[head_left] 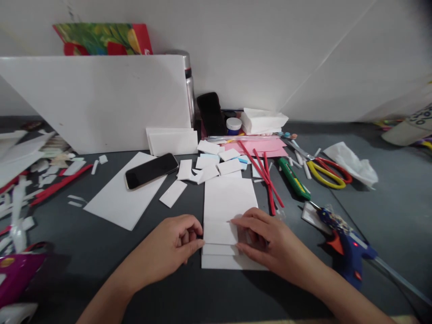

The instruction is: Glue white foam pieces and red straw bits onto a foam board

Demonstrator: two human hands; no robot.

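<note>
A stack of white boards (229, 198) lies in front of me, with smaller white cards (220, 233) overlapping like steps at its near end. My left hand (177, 238) is curled, its thumb and forefinger tips at the cards' left edge. From the other side, my right hand (265, 234) has forefinger and thumb on the cards' right edge, so the cards sit between both hands. The remaining right fingers are bent under and partly hidden. Loose white cut pieces (208, 173) are scattered just beyond the stack.
To the left lie a phone (151, 171) on white sheets and a purple glue gun (20, 274). Right are red sticks (265, 175), a green cutter (294, 179), yellow-and-red-handled scissors (327, 173) and a blue glue gun (351, 252). A large white board (101, 99) stands behind.
</note>
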